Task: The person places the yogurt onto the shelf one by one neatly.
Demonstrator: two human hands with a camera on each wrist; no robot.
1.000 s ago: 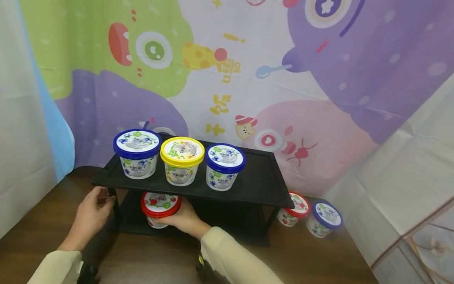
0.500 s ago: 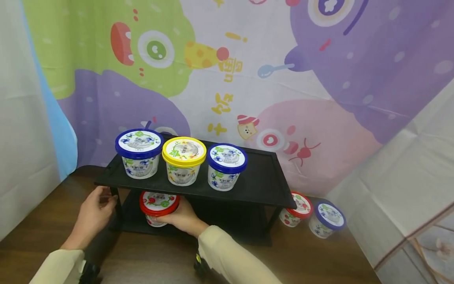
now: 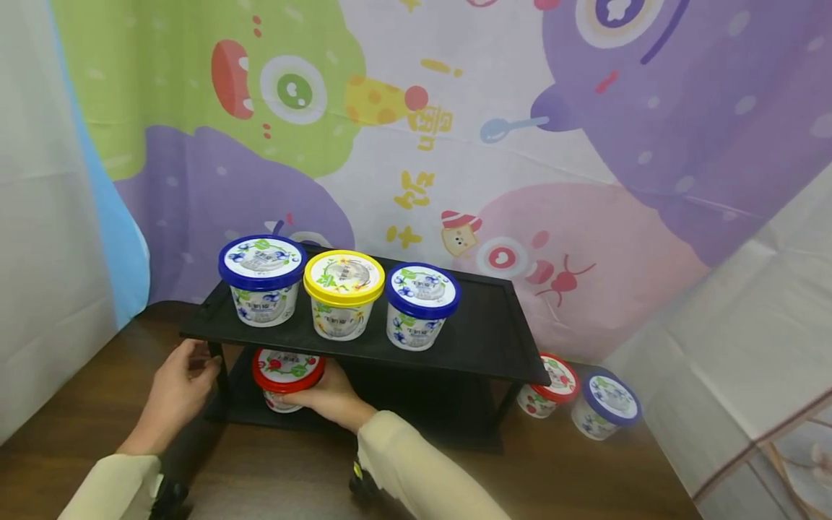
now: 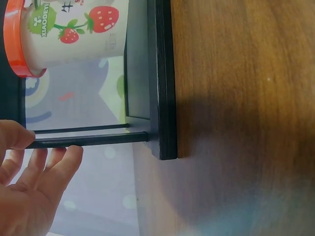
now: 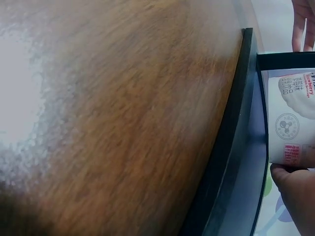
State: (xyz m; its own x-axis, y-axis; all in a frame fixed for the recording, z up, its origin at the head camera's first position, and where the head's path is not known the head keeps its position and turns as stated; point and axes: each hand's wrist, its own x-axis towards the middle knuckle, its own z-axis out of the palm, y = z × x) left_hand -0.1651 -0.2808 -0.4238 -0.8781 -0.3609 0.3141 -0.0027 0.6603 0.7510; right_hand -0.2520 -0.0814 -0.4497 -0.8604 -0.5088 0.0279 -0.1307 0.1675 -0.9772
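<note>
A black two-tier shelf (image 3: 481, 318) stands on the wooden table. On its lower tier, near the left end, is a red-lidded strawberry tub (image 3: 287, 367). My right hand (image 3: 331, 397) grips this tub from its right side, with the thumb across the front. At the shelf's front left corner, my left hand (image 3: 178, 393) holds the slim post (image 4: 98, 139) between thumb and fingers. Along the upper tier stand a blue-lidded tub (image 3: 263, 280), a yellow-lidded tub (image 3: 343, 295) and another blue-lidded tub (image 3: 422, 307).
To the right of the shelf, a red-lidded tub (image 3: 549, 386) and a blue-lidded tub (image 3: 606, 406) stand on the table (image 3: 260, 477). A cartoon-print curtain (image 3: 390, 144) hangs close behind the shelf, and pale cloth (image 3: 747, 347) borders the right side.
My right hand has slid the strawberry tub a little to the left along the lower tier, closer to the left post. The left hand stays at the post. The head view has shifted slightly.
</note>
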